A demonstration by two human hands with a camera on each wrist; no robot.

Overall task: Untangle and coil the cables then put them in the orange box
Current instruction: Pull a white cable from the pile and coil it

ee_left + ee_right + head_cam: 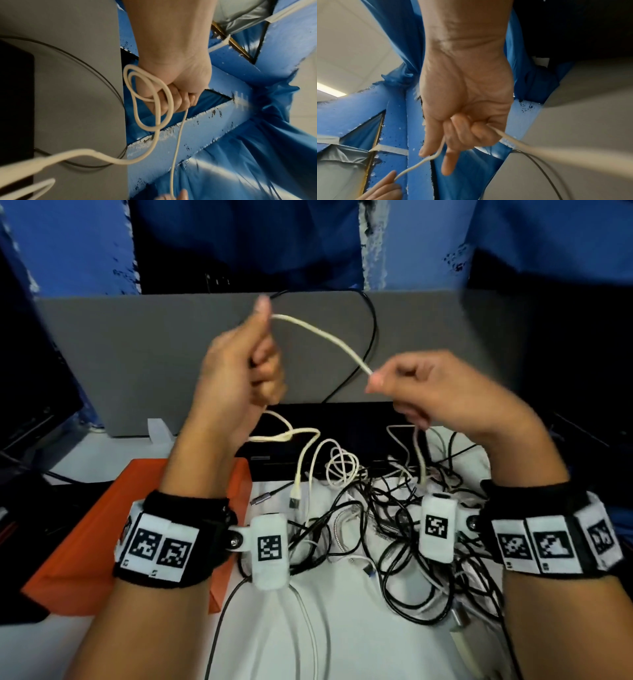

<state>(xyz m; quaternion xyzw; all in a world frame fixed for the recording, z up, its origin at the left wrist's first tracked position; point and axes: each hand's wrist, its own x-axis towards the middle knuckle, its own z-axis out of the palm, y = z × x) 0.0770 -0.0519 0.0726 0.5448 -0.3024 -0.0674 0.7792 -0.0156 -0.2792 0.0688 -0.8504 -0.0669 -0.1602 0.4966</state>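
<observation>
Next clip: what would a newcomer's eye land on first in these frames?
Probably the cream cable stretched in mid-air between the two raised hands: the left hand grips a few coiled loops of it, the right hand pinches it further along. Below the right hand, a tangle of black and white cables sprawls on the white table, with the orange box under the left wrist.
</observation>
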